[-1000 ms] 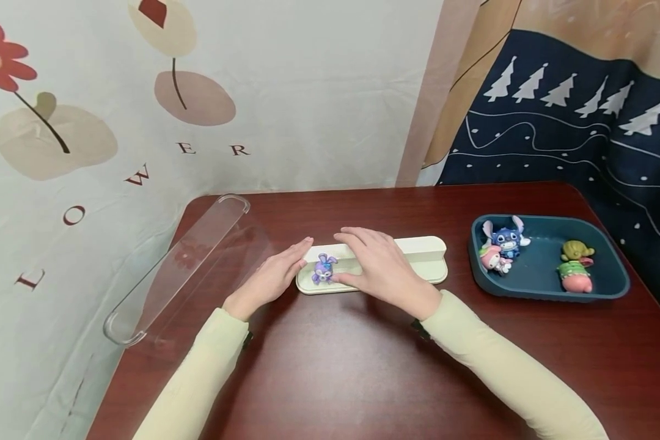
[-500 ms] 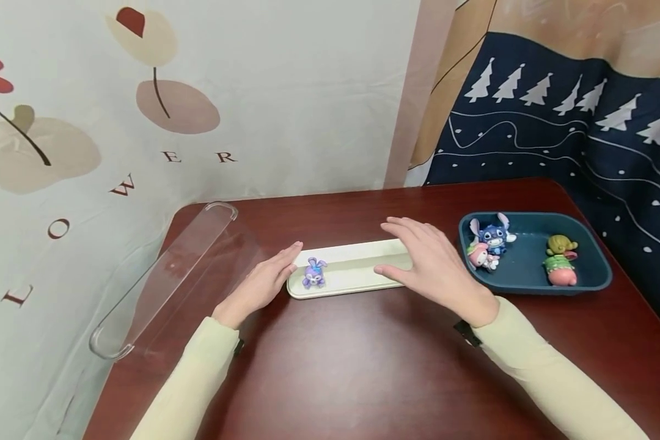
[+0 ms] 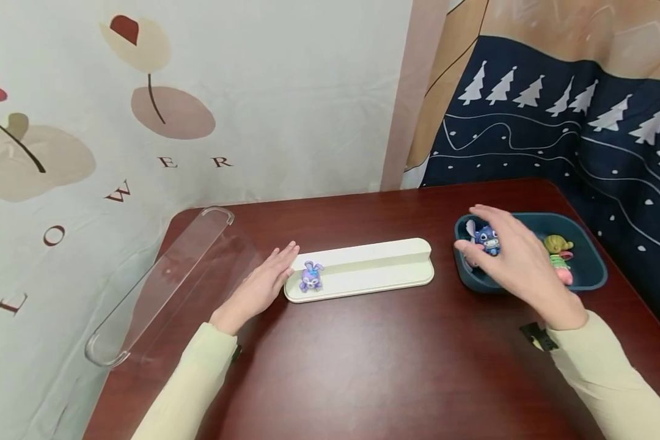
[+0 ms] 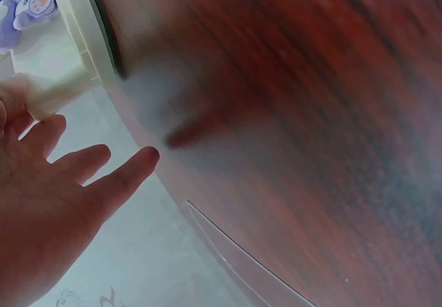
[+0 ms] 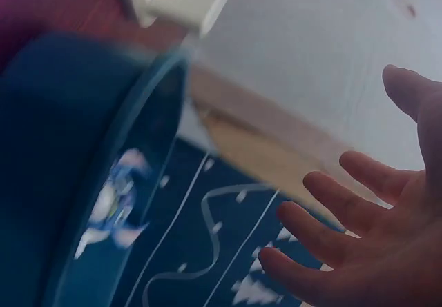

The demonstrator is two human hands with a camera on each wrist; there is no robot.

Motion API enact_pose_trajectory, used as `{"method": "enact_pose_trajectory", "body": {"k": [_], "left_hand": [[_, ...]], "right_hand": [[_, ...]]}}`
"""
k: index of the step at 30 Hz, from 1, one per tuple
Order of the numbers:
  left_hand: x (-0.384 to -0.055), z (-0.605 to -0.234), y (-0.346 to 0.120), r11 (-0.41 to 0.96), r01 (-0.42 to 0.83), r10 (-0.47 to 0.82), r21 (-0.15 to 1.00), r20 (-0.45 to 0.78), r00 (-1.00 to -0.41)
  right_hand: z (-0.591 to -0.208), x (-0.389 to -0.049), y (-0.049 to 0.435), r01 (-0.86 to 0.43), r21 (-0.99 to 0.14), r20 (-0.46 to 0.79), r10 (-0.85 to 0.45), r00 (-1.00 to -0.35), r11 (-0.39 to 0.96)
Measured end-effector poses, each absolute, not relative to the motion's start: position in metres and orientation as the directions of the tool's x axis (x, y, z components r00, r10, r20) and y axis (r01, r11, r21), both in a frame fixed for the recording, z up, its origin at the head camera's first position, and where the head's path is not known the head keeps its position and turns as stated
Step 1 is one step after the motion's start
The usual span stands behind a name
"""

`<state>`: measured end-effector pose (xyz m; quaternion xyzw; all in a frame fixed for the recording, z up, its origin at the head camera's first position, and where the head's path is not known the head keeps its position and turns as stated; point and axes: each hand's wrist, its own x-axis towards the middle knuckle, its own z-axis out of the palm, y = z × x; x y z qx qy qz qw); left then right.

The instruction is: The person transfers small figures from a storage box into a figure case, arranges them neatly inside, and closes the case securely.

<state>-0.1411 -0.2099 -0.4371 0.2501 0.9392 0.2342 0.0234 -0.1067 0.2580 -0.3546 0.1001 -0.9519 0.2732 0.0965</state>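
My left hand (image 3: 255,287) lies with straight fingers right at the left end of a long cream stepped display base (image 3: 374,278). On that base, near the same end, sits a small purple rabbit figurine (image 3: 310,277). In the left wrist view the fingers (image 4: 124,183) are spread beside the base. Over the left part of a dark blue bin (image 3: 590,269) hovers my right hand (image 3: 519,263), thumb apart from the fingers, holding nothing. Partly behind it is a blue big-eared figurine (image 3: 488,240). The right wrist view shows that figurine (image 5: 117,200) inside the bin wall.
A yellow-green figurine (image 3: 557,244) and a pink and green one (image 3: 561,267) lie in the bin's right half. At the table's left edge a long clear plastic cover (image 3: 162,284) leans aslant. Printed cloth (image 3: 286,110) hangs behind the dark red table (image 3: 330,366).
My right hand has left the purple rabbit figurine on the base and moved right to above the bin. The left hand keeps its place at the base's end. The head view has shifted slightly.
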Motion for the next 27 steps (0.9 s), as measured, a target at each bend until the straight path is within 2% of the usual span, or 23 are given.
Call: {"method": "enact_pose_trajectory", "body": {"k": [8, 14, 19, 27], "left_hand": [[-0.141, -0.437, -0.209, 0.768, 0.449, 0.477, 0.457, 0.062, -0.877], [-0.142, -0.439, -0.21, 0.744, 0.486, 0.498, 0.459, 0.104, -0.861], [-0.142, -0.439, -0.211, 0.73, 0.503, 0.512, 0.462, 0.118, -0.851], [-0.142, -0.439, -0.21, 0.718, 0.516, 0.521, 0.468, 0.13, -0.843]], "right_hand": [[-0.362, -0.116, 0.301, -0.133, -0.48, 0.169, -0.057, -0.984, 0.867], [-0.367, -0.125, 0.322, -0.074, -0.473, 0.083, -0.039, -0.996, 0.878], [-0.368, -0.136, 0.335, -0.022, -0.453, -0.049, -0.05, -0.998, 0.891], [-0.367, -0.153, 0.353, 0.01, -0.434, -0.237, -0.103, -0.966, 0.901]]}}
